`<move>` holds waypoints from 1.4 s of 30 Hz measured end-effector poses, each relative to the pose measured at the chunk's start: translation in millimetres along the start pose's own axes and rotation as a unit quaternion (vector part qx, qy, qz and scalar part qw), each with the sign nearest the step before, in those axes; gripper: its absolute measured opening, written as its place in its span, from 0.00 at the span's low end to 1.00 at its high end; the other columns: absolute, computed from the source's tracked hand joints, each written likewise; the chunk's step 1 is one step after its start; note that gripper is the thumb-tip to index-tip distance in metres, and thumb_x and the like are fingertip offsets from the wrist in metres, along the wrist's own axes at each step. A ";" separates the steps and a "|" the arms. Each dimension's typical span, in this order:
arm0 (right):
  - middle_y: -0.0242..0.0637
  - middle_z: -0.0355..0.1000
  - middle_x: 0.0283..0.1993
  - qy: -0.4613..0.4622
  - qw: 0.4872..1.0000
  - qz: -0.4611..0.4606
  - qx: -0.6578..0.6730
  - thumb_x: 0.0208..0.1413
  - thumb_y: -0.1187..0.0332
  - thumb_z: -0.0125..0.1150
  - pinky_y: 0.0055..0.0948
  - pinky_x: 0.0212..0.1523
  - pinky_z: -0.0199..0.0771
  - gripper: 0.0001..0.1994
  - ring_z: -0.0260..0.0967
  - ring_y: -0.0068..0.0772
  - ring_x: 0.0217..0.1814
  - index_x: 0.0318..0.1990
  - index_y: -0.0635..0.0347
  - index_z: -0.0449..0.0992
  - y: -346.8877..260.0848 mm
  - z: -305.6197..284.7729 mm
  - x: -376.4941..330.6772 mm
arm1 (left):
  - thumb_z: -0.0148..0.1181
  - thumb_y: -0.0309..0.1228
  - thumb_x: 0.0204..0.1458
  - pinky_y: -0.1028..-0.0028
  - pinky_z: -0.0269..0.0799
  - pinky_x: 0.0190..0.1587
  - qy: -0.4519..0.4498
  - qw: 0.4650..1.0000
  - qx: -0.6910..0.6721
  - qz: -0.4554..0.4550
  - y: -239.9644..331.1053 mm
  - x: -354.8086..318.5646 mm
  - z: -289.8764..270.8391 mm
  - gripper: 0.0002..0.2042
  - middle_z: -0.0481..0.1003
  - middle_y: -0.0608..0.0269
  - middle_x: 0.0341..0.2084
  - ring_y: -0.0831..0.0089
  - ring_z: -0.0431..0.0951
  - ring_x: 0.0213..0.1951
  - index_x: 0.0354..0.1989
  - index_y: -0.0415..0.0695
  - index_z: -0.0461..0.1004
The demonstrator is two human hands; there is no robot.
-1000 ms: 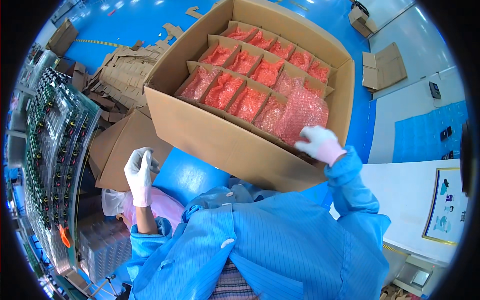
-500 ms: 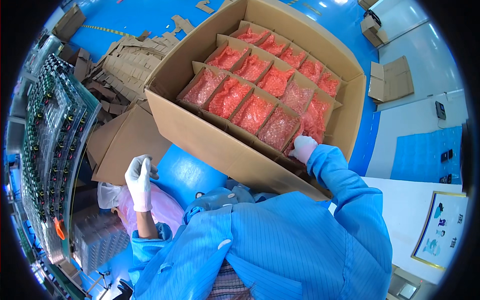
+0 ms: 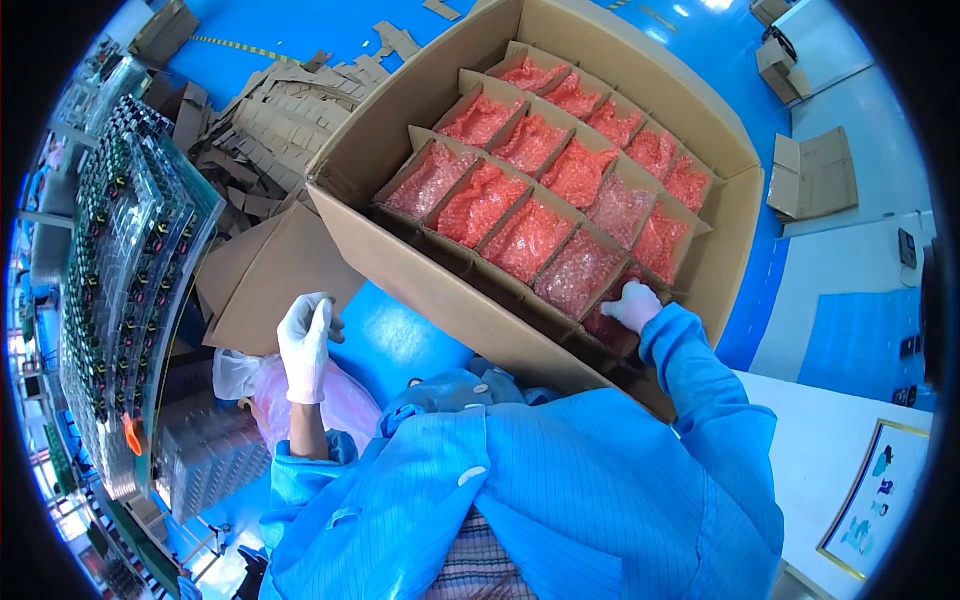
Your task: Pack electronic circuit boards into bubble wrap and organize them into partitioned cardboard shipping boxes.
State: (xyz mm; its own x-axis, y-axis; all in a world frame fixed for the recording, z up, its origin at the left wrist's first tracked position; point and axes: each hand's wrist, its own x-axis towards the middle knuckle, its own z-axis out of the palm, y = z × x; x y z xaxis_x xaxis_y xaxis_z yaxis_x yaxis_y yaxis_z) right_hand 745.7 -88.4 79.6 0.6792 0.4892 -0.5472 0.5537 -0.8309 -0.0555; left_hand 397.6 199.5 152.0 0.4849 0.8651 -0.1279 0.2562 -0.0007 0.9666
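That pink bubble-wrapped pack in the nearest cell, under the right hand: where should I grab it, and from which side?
Probably by its top edge, coming straight down from above. The pack stands in a narrow cell of the cardboard divider inside the big carton, so its sides are walled in and only the top shows. The right hand already rests there; pinch the bubble wrap and lift upward.

A large open brown cardboard box [image 3: 440, 275] sits ahead of the person, its cardboard dividers [image 3: 560, 215] forming two rows of cells, each holding a pink bubble-wrap packet [image 3: 480, 205]. The white-gloved right hand [image 3: 632, 305] rests in the nearest right cell. Left of the box lies a flattened brown cardboard sheet [image 3: 255, 275], with the white-gloved left hand [image 3: 305, 345] before it. A white desk [image 3: 830, 450] stands at right.
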 end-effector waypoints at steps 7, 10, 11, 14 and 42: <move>0.55 0.72 0.35 -0.030 0.999 -0.001 0.016 0.42 0.52 0.63 0.39 0.39 0.71 0.30 0.70 0.56 0.34 0.42 0.75 0.69 22.6 38.4 31.8 | 0.48 0.27 0.55 0.81 0.66 0.22 -0.026 1.000 -0.005 0.014 3.8 5.7 21.9 0.08 0.70 0.60 0.17 0.75 0.68 0.16 0.35 0.35 0.71; 0.53 0.72 0.33 -0.093 0.994 -0.042 0.036 0.43 0.54 0.61 0.38 0.38 0.71 0.25 0.70 0.54 0.33 0.38 0.72 0.72 14.2 19.7 27.3 | 0.48 0.27 0.55 0.81 0.66 0.22 -0.039 0.999 -0.005 0.013 -1.0 5.0 25.3 0.08 0.70 0.60 0.17 0.75 0.68 0.16 0.35 0.35 0.71; 0.53 0.72 0.33 -0.093 0.994 -0.038 0.037 0.43 0.54 0.61 0.38 0.38 0.71 0.25 0.70 0.54 0.33 0.38 0.72 0.72 13.8 4.9 22.9 | 0.48 0.27 0.55 0.81 0.66 0.22 -0.040 0.999 -0.006 0.012 -3.1 8.3 25.0 0.08 0.70 0.60 0.17 0.75 0.68 0.16 0.35 0.35 0.71; 0.53 0.72 0.33 -0.061 0.997 -0.040 0.019 0.43 0.55 0.60 0.40 0.37 0.71 0.21 0.69 0.55 0.33 0.36 0.68 0.74 19.3 -13.7 12.0 | 0.48 0.27 0.55 0.81 0.66 0.22 -0.041 0.999 -0.007 0.009 -6.3 9.9 27.1 0.08 0.70 0.60 0.17 0.75 0.68 0.16 0.35 0.34 0.71; 0.44 0.75 0.32 0.188 0.898 -0.391 -0.073 0.53 0.49 0.50 0.33 0.34 0.71 0.23 0.71 0.46 0.33 0.39 0.63 0.75 -224.9 -188.2 -88.7 | 0.47 0.41 0.41 0.60 0.71 0.28 0.356 0.744 0.536 -0.182 44.8 -77.1 -408.1 0.38 0.75 0.45 0.25 0.51 0.76 0.27 0.60 0.31 0.49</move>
State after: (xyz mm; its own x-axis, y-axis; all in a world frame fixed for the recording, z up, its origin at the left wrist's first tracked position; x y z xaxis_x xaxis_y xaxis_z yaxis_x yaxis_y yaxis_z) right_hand 651.6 105.0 297.9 0.1545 0.9857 -0.0674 0.9709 -0.1641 -0.1745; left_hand 30.4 337.5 295.8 -0.2478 0.9520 0.1799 0.9664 0.2297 0.1155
